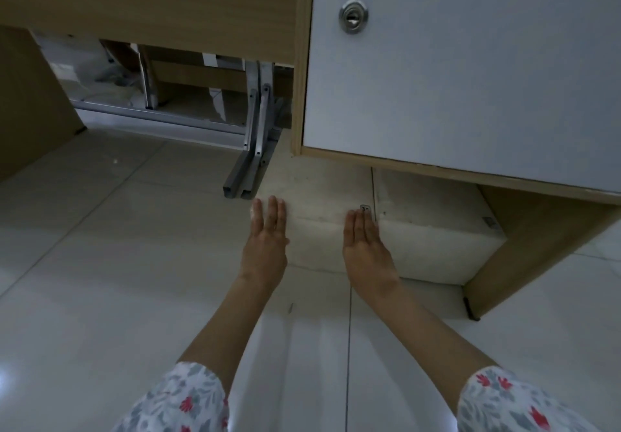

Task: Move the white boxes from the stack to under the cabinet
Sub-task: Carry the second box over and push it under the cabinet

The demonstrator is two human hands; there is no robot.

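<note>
Two white boxes lie side by side on the floor, partly under the cabinet [470,61], which has a white door and a round lock. The left white box [319,196] sticks out toward me. The right white box [437,226] sits further under the cabinet, next to its wooden side panel. My left hand [267,240] rests flat against the left box's front left corner, fingers together and extended. My right hand [364,246] presses flat on the same box's front right edge, by the seam between the boxes. Neither hand grips anything.
Grey metal desk legs [248,162] stand on the tiled floor just left of the boxes, below a wooden desk panel [151,1]. A brown cardboard sheet [30,102] leans at the far left. The cabinet's wooden side panel [524,250] reaches the floor at the right.
</note>
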